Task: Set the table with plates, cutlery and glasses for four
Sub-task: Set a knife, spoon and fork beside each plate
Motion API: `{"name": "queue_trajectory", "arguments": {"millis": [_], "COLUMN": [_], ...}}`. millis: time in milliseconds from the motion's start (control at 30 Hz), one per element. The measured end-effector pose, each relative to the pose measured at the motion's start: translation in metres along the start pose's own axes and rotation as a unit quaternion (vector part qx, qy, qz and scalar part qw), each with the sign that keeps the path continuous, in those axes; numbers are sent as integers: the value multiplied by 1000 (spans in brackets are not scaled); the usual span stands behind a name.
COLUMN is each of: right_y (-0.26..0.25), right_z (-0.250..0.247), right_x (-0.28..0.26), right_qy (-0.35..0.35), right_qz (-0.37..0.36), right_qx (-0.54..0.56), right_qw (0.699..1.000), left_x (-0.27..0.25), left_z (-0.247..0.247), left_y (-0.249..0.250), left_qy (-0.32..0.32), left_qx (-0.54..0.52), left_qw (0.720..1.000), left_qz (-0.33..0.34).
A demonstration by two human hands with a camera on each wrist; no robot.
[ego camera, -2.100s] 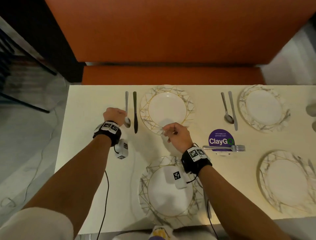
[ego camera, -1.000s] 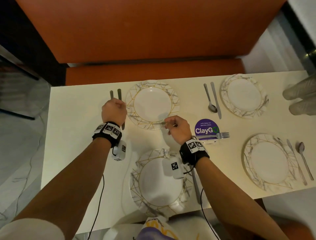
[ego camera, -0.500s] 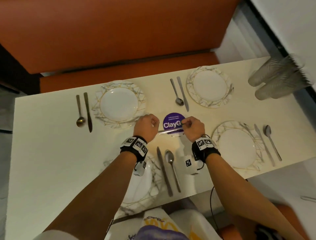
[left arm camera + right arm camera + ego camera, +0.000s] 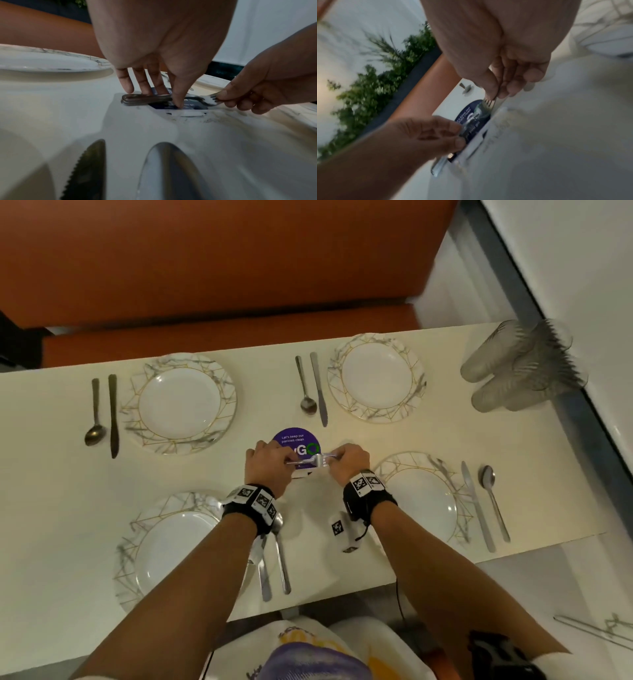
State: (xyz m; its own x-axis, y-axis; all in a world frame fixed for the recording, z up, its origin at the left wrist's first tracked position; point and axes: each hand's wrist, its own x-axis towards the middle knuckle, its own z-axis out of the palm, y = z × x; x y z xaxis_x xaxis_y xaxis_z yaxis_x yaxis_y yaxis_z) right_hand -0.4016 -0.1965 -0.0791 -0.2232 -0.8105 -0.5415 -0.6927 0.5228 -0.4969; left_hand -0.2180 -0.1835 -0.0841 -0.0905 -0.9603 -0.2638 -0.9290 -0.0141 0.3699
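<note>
Cream table (image 4: 51, 508) carrying four marble-patterned plates (image 4: 181, 404), each flanked by knife and spoon; clear glasses (image 4: 520, 364) stacked at far right edge, not yet distributed. Purple sticker (image 4: 298, 440) at table centre, with stack of forks (image 4: 147, 99) lying across it. Left hand (image 4: 267, 467) pinching handle end of stack, thumb pressed down beside handles, other fingers extended behind. Right hand (image 4: 349, 463) pinching tine end (image 4: 211, 99) between thumb and fingertips. Forks apparently nested; exact count not discernible. Probable step: separating one fork for placement. Risk: nested forks lifting together, then slipping apart and clattering onto table or nearest plate, owing to light pinch on smooth metal. Risk: tines catching on one another. Risk: forearms above near-side cutlery (image 4: 274, 559), liable to displace it on withdrawal.
</note>
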Motion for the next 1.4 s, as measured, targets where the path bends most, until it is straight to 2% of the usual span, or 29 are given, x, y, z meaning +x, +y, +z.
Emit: {"name": "queue_trajectory", "arguments": {"millis": [67, 167, 400, 467, 567, 667, 800, 867, 900, 1000, 1200, 1400], "right_y": [0, -3, -22, -30, -41, -50, -66, -71, -80, -88, -114, -137], "right_z": [-6, -17, -37, -38, -32, -16, 15, 29, 50, 62, 117, 159], "right_x": [1, 2, -3, -10, -30, -52, -82, -91, -110, -122, -168, -192], "right_qy": [-8, 1, 26, -12, -97, -127, -104, -95, -95, -88, -86, -91], "right_qz": [-16, -47, -75, -53, -39, -47, -59, -64, -70, -67, -75, -78], "right_qx": [11, 37, 183, 232, 322, 369, 364, 362, 363, 382, 417, 381], "right_qw": [1000, 998, 980, 971, 941, 919, 924, 925, 924, 917, 902, 917], "left_x": [0, -2, -8, -12, -23, -39, -68, -79, -97, -108, -158, -195], "left_z": [-2, -7, -32, -39, -46, -52, -60, -61, -66, -65, -83, -95], "left_y": [1, 4, 18, 20, 18, 5, -21, -34, -56, -72, -132, -184], "left_qy": [-2, -7, 32, 23, 8, 0, -20, -30, -34, -37, -35, -7], "left_qx": [-9, -78, -210, -266, -354, -429, -530, -551, -554, -558, -581, -591], "left_qw": [1000, 997, 975, 960, 930, 895, 834, 819, 817, 812, 794, 782], "left_qz": [2, -8, -59, -81, -99, -119, -152, -160, -160, -168, -175, -195]}}
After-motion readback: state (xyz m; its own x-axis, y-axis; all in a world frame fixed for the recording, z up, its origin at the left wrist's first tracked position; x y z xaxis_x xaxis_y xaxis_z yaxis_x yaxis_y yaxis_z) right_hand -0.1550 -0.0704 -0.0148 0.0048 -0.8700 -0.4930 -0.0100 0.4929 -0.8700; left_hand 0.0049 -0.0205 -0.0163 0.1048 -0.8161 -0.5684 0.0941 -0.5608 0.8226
